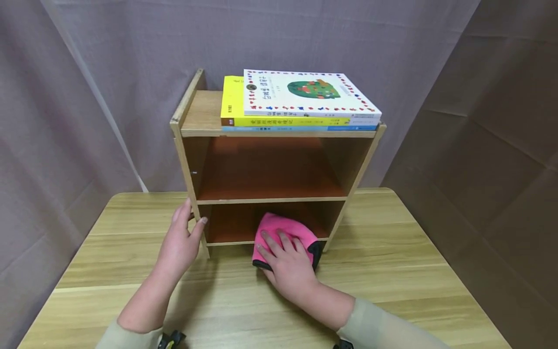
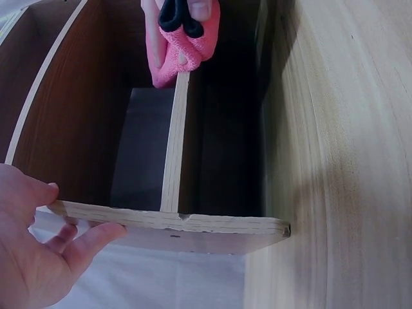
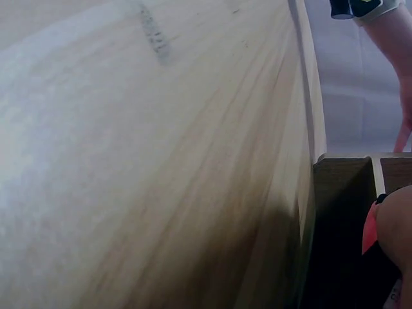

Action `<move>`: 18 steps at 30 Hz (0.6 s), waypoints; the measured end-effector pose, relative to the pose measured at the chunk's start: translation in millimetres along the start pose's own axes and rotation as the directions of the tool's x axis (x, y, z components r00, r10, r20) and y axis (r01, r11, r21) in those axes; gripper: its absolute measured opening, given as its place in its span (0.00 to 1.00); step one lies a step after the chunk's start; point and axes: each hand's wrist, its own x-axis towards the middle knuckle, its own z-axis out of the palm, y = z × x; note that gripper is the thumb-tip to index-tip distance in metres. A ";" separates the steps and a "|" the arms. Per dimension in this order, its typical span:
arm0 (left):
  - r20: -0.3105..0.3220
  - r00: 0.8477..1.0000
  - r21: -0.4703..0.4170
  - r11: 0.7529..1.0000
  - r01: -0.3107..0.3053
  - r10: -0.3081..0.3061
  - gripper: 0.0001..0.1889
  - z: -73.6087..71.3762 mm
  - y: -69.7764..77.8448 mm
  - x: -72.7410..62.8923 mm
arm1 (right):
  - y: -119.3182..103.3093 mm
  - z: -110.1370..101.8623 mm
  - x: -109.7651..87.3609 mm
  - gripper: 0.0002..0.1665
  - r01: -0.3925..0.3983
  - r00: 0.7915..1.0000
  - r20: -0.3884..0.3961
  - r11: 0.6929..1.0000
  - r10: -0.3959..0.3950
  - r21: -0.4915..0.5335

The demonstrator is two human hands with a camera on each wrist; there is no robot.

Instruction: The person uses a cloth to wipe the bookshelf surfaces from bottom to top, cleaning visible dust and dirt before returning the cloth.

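A small wooden shelf unit [image 1: 272, 199] stands upright on the table. My left hand [image 1: 179, 245] grips the front edge of its left side panel [image 2: 161, 220], thumb and fingers on either side of the board. In the head view my right hand [image 1: 293, 271] holds a pink cloth [image 1: 279, 225] with black edging at the lowest shelf board's front edge. The left wrist view shows the cloth [image 2: 187, 53] folded over that board [image 2: 174, 141], with fingers on one side and the thumb on the other. Only part of the right hand [image 3: 396, 225] shows in the right wrist view.
Several books lie stacked on top of the unit, a white picture book [image 1: 314, 94] uppermost and a yellow book [image 1: 233, 97] beneath. The wooden table [image 1: 392, 271] extends around the unit. Grey curtain [image 1: 131, 97] hangs behind, and a brown covering [image 1: 488, 145] rises at the right.
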 end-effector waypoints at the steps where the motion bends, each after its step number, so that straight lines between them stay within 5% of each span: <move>1: 0.002 1.000 0.000 1.000 0.005 -0.005 0.33 0.0 0.3 -0.2 | -0.2 0.6 0.1 0.30 -0.001 1.000 -0.001 1.000 0.001 0.004; 18: -0.002 1.000 0.006 1.000 -0.004 0.004 0.34 -0.4 0.7 -0.1 | -9.5 9.8 7.8 0.29 0.029 0.999 -0.029 0.999 -0.028 0.034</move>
